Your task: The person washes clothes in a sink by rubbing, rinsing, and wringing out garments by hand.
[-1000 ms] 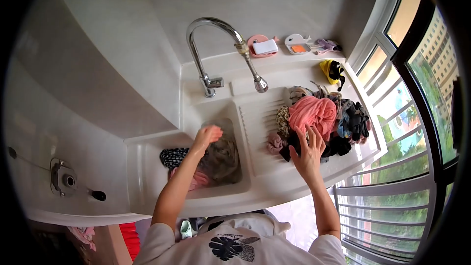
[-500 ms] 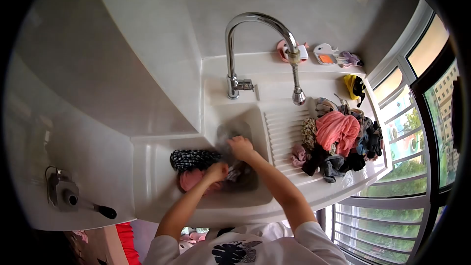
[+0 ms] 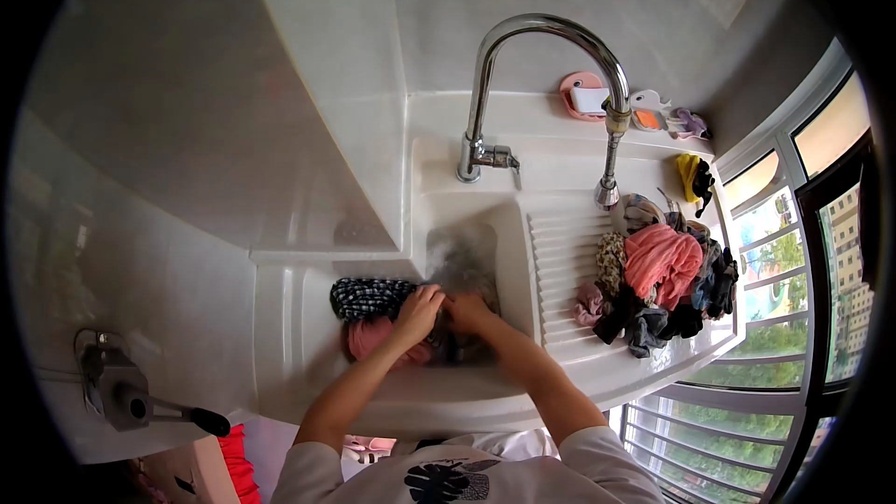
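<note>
Both hands are together over the basin (image 3: 509, 252) of a white sink, which holds murky water and dark, wet cloth (image 3: 459, 341). My left hand (image 3: 420, 310) has its fingers bent down at the basin's left side, beside a black-and-white patterned cloth (image 3: 369, 299) and a pink cloth (image 3: 367, 336). My right hand (image 3: 467, 312) touches or nearly touches it, its fingers down in the cloth and water. What either hand grips is hidden.
A chrome faucet (image 3: 481, 84) arches behind the basin. On the ribbed board (image 3: 557, 271) to the right lies a clothes pile (image 3: 663, 266). Soap dishes (image 3: 583, 98) stand on the back ledge, a yellow-and-black cloth (image 3: 693, 177) near the right corner. Barred windows line the right.
My right hand has moved from beside the clothes pile into the basin, meeting my left hand, which has come lower. The view has shifted, so the sink's fittings appear further right.
</note>
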`<action>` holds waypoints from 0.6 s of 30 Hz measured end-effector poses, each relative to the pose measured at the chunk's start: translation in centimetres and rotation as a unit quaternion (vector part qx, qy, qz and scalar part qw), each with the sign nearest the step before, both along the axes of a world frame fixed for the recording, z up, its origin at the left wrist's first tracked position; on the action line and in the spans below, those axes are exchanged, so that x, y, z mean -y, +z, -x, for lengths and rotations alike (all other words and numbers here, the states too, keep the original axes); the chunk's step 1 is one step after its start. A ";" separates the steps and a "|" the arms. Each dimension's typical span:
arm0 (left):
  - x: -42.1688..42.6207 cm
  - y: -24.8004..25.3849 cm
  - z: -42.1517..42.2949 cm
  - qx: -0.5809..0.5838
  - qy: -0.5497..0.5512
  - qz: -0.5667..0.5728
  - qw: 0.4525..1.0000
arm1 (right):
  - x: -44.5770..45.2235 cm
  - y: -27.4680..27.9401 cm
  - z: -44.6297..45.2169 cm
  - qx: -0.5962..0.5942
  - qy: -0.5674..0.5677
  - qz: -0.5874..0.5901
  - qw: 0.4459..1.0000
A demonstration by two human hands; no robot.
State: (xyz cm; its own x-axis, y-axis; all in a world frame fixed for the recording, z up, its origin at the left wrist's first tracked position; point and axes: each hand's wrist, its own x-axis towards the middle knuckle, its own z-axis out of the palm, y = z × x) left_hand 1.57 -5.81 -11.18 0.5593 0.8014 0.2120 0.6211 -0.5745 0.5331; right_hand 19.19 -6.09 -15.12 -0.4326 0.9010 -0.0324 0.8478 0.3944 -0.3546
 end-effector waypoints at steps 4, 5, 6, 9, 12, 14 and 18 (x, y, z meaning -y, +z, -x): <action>-0.2 -0.7 1.7 -0.218 -0.013 0.046 0.975 | -1.0 -2.0 -0.9 0.026 -0.110 0.214 0.970; 0.3 -0.5 2.5 -0.352 -0.060 0.102 0.929 | -0.5 -2.4 -0.9 0.026 -0.108 0.211 0.971; 0.6 0.1 3.1 -0.476 -0.106 0.156 0.859 | 0.6 -1.5 -0.7 0.131 -0.032 0.158 0.978; 2.0 -3.3 6.8 -0.480 -0.077 0.073 0.871 | 0.8 -6.5 -0.9 0.147 0.041 0.200 0.968; 1.7 -2.7 6.7 -0.390 -0.016 0.107 0.914 | 0.5 -3.2 -0.2 0.012 0.020 0.294 0.956; 1.1 -2.2 5.8 -0.272 0.046 0.141 0.951 | 0.3 6.3 0.5 -0.036 -0.002 0.291 0.956; -0.4 2.7 3.6 0.113 0.199 0.491 0.840 | 0.8 21.4 -0.1 -0.335 -0.071 0.511 0.788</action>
State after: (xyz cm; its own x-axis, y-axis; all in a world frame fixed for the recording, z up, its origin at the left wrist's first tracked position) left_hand -2.02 -5.44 -8.51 0.2406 0.7655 -0.5968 0.4792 0.4410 0.7588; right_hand 19.33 -6.93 6.29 -0.5585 0.5930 -0.5800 0.3445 -0.4703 -0.8125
